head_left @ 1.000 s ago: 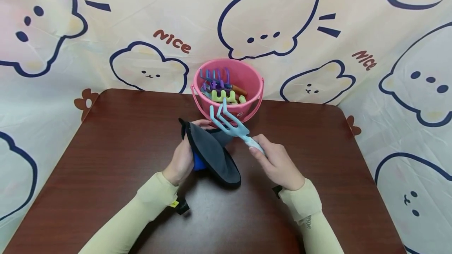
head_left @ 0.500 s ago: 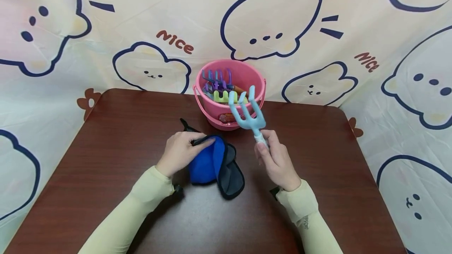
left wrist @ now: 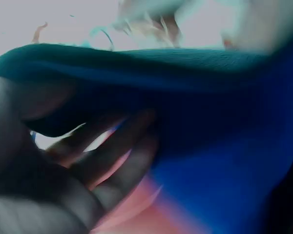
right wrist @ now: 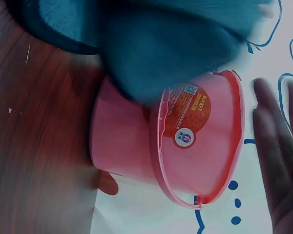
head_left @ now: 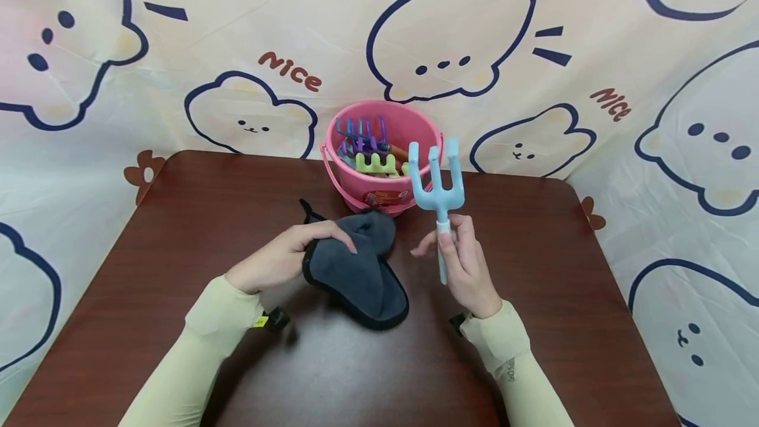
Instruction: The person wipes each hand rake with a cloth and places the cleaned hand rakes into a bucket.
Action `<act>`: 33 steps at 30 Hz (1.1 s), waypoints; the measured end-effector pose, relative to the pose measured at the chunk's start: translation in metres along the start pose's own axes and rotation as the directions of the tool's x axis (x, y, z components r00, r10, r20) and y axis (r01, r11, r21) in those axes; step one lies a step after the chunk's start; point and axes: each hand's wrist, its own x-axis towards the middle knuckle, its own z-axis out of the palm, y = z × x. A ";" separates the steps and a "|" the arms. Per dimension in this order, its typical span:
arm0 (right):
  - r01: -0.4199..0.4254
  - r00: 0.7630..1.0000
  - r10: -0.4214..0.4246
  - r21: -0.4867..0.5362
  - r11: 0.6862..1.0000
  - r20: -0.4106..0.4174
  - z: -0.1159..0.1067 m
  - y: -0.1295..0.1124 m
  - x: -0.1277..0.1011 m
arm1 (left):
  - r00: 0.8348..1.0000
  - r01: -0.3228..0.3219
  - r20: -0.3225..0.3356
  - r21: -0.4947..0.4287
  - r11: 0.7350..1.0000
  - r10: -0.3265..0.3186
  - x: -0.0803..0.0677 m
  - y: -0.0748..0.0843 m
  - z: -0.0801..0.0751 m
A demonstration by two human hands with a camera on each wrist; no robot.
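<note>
Wiping step, by my read: right hand (head_left: 468, 265) grips blue fork (head_left: 437, 186) upright mid-frame, before pink bucket (head_left: 379, 150); left hand (head_left: 284, 257) clutches grey cloth (head_left: 358, 269). Next calls for cloth meeting fork.

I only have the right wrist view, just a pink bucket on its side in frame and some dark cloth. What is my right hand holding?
Observer: The right hand grips a light blue toy fork by its handle, prongs up.
Operator: And the left?
Observer: The left hand holds the dark grey cloth on the table.
Operator: Anything inside the bucket?
Observer: Yes, the pink bucket stands upright and holds purple and green toy tools.
</note>
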 end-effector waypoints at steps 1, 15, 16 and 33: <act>0.015 1.000 -0.015 -0.017 1.000 -0.013 0.002 0.000 0.000 | 0.999 -0.046 -0.001 -0.076 0.996 0.047 0.000 0.000 0.004; 0.098 0.987 -0.051 -0.329 0.939 0.150 0.053 0.008 -0.014 | 0.937 -0.280 -0.345 -0.644 0.712 0.056 0.018 -0.011 0.085; 0.099 0.986 -0.046 -0.338 0.936 0.163 0.054 0.006 -0.014 | 0.928 -0.285 -0.370 -0.639 0.714 0.039 0.019 -0.011 0.088; -0.070 0.993 0.070 0.005 0.998 0.096 0.024 -0.016 -0.007 | 0.920 -0.234 -0.368 -0.237 0.943 0.135 0.022 -0.010 0.096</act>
